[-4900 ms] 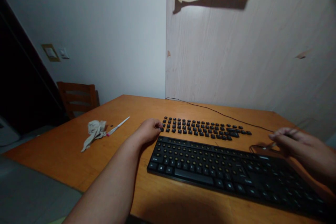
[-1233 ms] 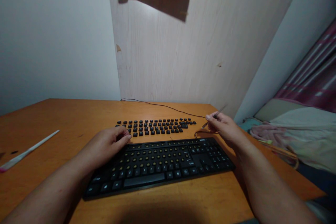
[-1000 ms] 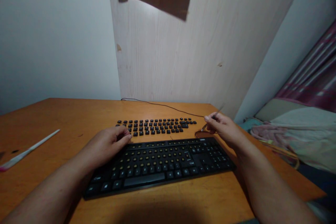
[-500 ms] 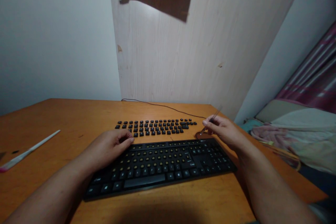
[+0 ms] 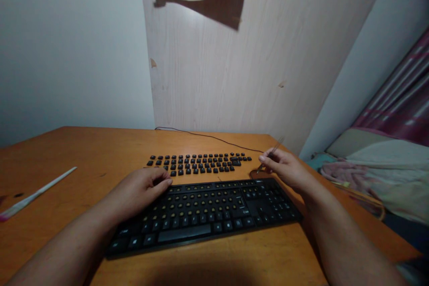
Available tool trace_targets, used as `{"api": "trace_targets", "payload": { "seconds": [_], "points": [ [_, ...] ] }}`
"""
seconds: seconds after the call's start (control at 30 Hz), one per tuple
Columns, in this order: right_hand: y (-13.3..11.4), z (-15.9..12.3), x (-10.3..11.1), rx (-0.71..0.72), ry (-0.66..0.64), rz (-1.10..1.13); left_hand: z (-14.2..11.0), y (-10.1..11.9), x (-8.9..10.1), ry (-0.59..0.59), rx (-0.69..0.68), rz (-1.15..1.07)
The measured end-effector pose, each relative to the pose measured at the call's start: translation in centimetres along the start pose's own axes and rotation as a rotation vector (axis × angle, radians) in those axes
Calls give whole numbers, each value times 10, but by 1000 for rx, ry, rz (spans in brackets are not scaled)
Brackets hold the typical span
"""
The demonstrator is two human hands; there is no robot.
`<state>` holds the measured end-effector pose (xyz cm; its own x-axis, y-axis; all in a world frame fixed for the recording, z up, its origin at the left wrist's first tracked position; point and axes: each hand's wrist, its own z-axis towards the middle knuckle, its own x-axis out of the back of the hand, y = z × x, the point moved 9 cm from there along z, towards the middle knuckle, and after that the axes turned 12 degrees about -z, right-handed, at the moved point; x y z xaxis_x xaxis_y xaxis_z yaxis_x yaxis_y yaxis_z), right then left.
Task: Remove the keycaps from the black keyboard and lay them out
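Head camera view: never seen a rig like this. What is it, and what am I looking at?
There is no robot here, just a person's two bare hands. Every picture comes from one camera worn on the head, looking forward and down.

On the wooden table lies a black keyboard with many of its keys off. Behind it, loose keys sit in rows, with a thin black cable beyond them. A white stick with a pink end lies at far left.

The right hand holds a thin tool with wire prongs. The left hand is over the keyboard's left end; I can't tell whether it holds anything.
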<state>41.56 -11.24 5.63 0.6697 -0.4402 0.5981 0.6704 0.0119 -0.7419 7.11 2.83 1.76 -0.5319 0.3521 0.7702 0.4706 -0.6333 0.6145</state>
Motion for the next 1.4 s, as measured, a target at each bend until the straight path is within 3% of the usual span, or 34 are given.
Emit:
{"api": "trace_targets", "payload": {
  "seconds": [0.5,1.07,1.23,1.4],
  "points": [
    [-17,-13,-15,59,-243,30,0,6,-1,-23,-5,-22],
    [-17,-14,-15,50,-256,67,1,6,-1,8,-4,-37],
    [-13,-10,-5,59,-207,85,1,18,0,24,-6,-78],
    [-12,-9,-4,65,-226,98,-2,51,-8,-61,-26,-84]
  ]
}}
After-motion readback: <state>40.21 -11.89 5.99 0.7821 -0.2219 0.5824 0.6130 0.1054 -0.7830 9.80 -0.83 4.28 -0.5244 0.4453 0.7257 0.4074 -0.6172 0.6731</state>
